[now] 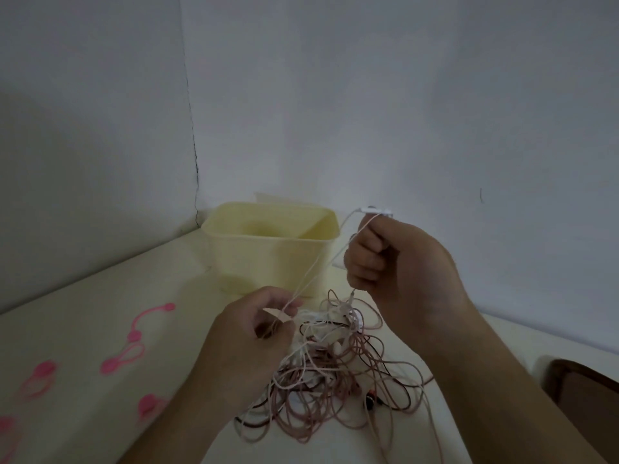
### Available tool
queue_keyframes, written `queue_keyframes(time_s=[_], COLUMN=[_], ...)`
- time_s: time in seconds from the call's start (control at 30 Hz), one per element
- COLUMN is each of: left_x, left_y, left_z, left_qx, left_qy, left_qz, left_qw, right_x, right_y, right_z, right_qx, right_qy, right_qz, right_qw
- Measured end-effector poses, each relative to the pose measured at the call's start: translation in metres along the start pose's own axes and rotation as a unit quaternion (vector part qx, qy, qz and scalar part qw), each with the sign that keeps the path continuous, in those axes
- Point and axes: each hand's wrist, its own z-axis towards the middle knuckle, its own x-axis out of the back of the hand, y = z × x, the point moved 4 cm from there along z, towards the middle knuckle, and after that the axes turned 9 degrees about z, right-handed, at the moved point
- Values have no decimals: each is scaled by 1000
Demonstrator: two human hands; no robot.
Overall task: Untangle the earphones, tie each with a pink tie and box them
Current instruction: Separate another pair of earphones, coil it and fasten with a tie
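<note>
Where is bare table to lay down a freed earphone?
Bare table shows between the pink ties and the left hand, and left of the yellow box. The earphone tangle crowds the middle.

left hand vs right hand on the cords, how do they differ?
The right hand is raised beside the yellow box, fist closed on a white cord; the left hand sits low at the tangle, pinching that cord with its fingertips. Both hold the same cord, stretched between them.

We see a dim, grainy view; edges bow outward, and the pink ties (134, 336) left of our grip blur.
</note>
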Motion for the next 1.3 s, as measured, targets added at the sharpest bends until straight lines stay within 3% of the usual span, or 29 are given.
queue_keyframes(time_s=[0.1, 0.2, 0.33, 0.43, 0.63, 0.73, 0.9, 0.97, 1.1, 1.3], left_x=[4, 16, 22, 20, 12, 10, 9, 10, 15, 20], left_y=[-7, -11, -14, -13, -10, -9, -8, -6, -4, 2], left_z=[5, 9, 11, 11, 8, 9, 8, 8, 9, 10], left_qx=[19, 51, 96, 115, 82, 80, 82, 78, 68, 10], left_qy=[68, 133, 108, 68, 16, 7, 9, 17, 40, 35], left_qz=[-3, -92, -228, -277, -210, -219, -212, -221, -256, -281], left_qw=[997, 986, 963, 952, 974, 972, 974, 972, 963, 959], right_x=[4, 10, 18, 21, 11, 15, 22, 23, 36, 56], right_y=[-5, -11, -9, -2, 6, 9, 6, -3, -10, -3], right_z=[-1, -2, 0, 1, 3, 2, -1, -2, 0, 8], right_qx=[15, 31, 11, -35, -19, 26, 88, 106, 68, -39], right_qy=[-3, 12, 39, 46, 1, 9, 37, 54, 94, 113], right_qz=[51, 98, 103, 39, -132, -310, -432, -446, -331, -426], right_qw=[999, 995, 994, 998, 991, 950, 897, 887, 937, 897])
